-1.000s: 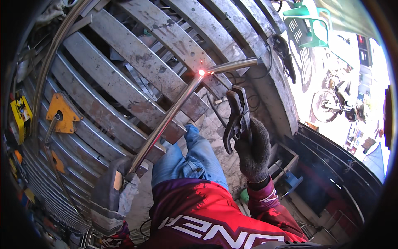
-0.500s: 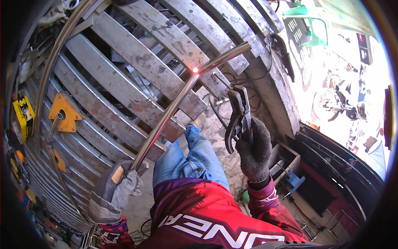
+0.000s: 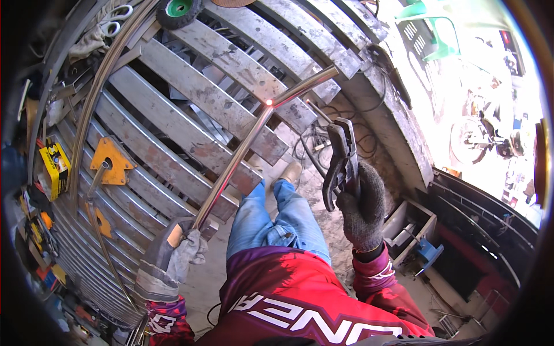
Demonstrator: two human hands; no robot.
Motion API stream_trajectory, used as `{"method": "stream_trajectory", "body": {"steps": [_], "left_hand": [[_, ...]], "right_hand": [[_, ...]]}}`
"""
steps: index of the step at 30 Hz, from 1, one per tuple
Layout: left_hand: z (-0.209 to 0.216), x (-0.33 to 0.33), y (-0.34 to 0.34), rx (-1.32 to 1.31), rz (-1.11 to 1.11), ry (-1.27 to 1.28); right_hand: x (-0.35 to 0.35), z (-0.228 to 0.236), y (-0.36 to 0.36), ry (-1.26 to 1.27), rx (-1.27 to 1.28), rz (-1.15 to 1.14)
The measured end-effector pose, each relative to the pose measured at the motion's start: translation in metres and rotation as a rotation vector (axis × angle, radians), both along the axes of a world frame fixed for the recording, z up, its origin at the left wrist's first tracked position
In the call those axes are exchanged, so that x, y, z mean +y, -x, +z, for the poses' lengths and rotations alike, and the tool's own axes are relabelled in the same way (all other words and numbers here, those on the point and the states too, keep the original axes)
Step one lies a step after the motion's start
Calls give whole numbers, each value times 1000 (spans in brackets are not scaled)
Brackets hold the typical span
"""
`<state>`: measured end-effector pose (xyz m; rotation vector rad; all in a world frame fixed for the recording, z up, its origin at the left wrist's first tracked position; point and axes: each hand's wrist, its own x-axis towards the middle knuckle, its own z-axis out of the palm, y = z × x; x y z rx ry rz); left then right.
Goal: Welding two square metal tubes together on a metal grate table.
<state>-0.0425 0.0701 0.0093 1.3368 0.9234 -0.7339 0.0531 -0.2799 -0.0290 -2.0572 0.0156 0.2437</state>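
Note:
A shiny metal tube (image 3: 239, 154) runs from my left hand (image 3: 171, 256) up across the slatted metal bench. At its far end it meets a second, shorter tube (image 3: 309, 84) at an angle, and a spot (image 3: 269, 103) on the joint glows red-hot. My left hand, in a thick grey work glove, is closed around the near end of the long tube. In my right hand (image 3: 365, 207), which wears a dark knit glove, is a black welding electrode holder (image 3: 343, 154). A thin electrode (image 3: 318, 112) sticks out of its jaws, its tip apart from the joint, to the right.
Metal slats (image 3: 173, 127) with gaps form the bench. On it lie an orange magnetic welding square (image 3: 113, 162), a yellow box (image 3: 55, 167) and a green-hubbed wheel (image 3: 179, 8). Cables (image 3: 360, 135) coil on the floor at right; a motorcycle (image 3: 485, 138) stands beyond.
The electrode tip has drawn slightly farther right from the glowing joint. The view has shifted, showing more of the wheel and my shoes. Both hands keep their hold.

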Motion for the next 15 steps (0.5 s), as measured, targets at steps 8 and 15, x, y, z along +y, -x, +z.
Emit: {"method": "stream_trajectory", "body": {"steps": [8, 15], "left_hand": [[-1, -5, 4, -189, -185, -284], [3, -8, 3, -300, -401, -484]], "right_hand": [[-13, -15, 18, -100, -20, -95], [-21, -15, 35, -120, -13, -147]]}}
